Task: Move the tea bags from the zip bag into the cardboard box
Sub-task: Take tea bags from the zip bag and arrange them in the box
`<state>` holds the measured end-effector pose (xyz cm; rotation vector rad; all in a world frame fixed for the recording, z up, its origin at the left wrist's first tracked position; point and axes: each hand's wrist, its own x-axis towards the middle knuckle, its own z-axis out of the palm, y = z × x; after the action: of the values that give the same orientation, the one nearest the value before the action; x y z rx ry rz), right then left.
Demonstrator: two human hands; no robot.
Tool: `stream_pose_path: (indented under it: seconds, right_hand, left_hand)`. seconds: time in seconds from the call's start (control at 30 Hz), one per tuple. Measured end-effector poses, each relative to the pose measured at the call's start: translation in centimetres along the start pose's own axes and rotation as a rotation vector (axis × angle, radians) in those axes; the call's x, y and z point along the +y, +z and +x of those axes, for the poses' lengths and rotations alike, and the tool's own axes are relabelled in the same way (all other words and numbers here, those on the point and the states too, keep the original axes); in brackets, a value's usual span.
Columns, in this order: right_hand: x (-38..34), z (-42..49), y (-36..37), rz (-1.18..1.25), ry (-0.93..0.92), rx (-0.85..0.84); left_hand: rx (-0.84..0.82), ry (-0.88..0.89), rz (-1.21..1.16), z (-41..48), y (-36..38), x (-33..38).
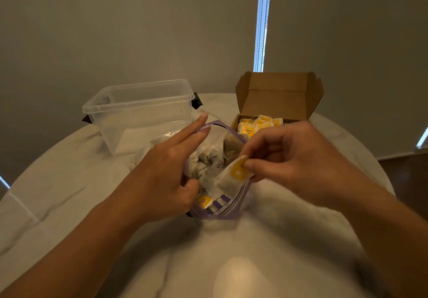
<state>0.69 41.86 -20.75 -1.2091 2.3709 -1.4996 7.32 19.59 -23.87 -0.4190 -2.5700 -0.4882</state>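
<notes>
Working over a pale marbled surface (208, 263). Holding the zip bag (223, 215) open at its left rim with the left hand (166, 177), thumb curled against the plastic, two fingers straight along the purple mouth toward its far edge. Pinching one tea bag (229, 179) between thumb and forefinger of the right hand (284, 158), just above the right rim of the zip bag, yellow tag uppermost under the fingertips, paper pouch hanging down and left over the opening. Lower inside the zip bag, a heap of loose tea bags (203, 158), and one yellow-tagged sachet (205, 201) close under the left thumb. Beyond the zip bag and to its right, the cardboard box (278, 96), lid flipped up and back, with boxed tea bags (257, 124) lying flat inside, yellow tags showing. Cannot tell whether zip bag and cardboard box touch. At far left, a clear plastic tub (139, 112), upright, with dark latches at its ends, apart from the cardboard box.
</notes>
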Motion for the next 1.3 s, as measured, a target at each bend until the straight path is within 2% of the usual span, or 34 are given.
stream_pose_path:
  seconds: [0.1,0.23,0.37,0.5,0.6,0.67,0.8,0.93,1.0,1.07,1.17,1.23,1.3]
  right_hand:
    - [0.9,0.2,-2.6,0.211,0.023,0.120]
    - [3.6,1.7,-4.7,0.274,0.096,0.288]
    - [5.6,4.4,-5.8,0.105,0.125,0.401]
    - [6.4,7.7,-6.1,-0.079,0.155,0.396]
    - [7.6,9.3,-5.8,-0.353,0.166,0.420]
    - [8.0,9.2,-5.1,-0.451,0.140,0.455]
    - [6.4,8.0,-3.7,-0.460,0.023,0.524]
    - [4.2,6.2,-2.8,-0.369,-0.123,0.574]
    - [2.9,5.0,-2.3,-0.292,-0.191,0.554]
    - [1.4,3.5,-1.8,-0.149,-0.228,0.460]
    - [-0.5,1.1,-0.2,0.089,-0.201,0.116]
    - [-1.0,0.3,1.9,0.064,-0.146,-0.090]
    - [-0.7,0.4,4.0,-0.154,-0.131,-0.163]
  left_hand:
    - [0.003,-0.020,-0.001,-0.1,0.0,-0.1]
    - [0.004,-0.028,0.001,-0.3,-0.2,-0.3]
    - [-0.006,-0.031,0.005,-0.4,-0.4,-0.3]
    - [0.007,0.004,-0.001,-0.4,-0.7,-0.6]
    - [0.013,-0.006,-0.006,-0.6,-1.4,-0.9]
    - [0.039,-0.027,0.028,-0.7,-2.0,-0.8]
    - [0.045,-0.052,0.106,-0.5,-2.3,-0.3]
    - [0.004,-0.100,0.094,-0.6,-2.3,-0.1]
    - [-0.014,-0.113,0.087,-0.6,-2.3,0.0]
    - [-0.025,-0.118,0.091,-0.6,-2.4,0.2]
    - [-0.053,-0.061,0.106,-0.6,-2.7,0.8]
    - [-0.077,-0.008,0.084,-0.6,-3.0,1.5]
    - [-0.106,0.032,0.080,-0.8,-3.1,2.1]
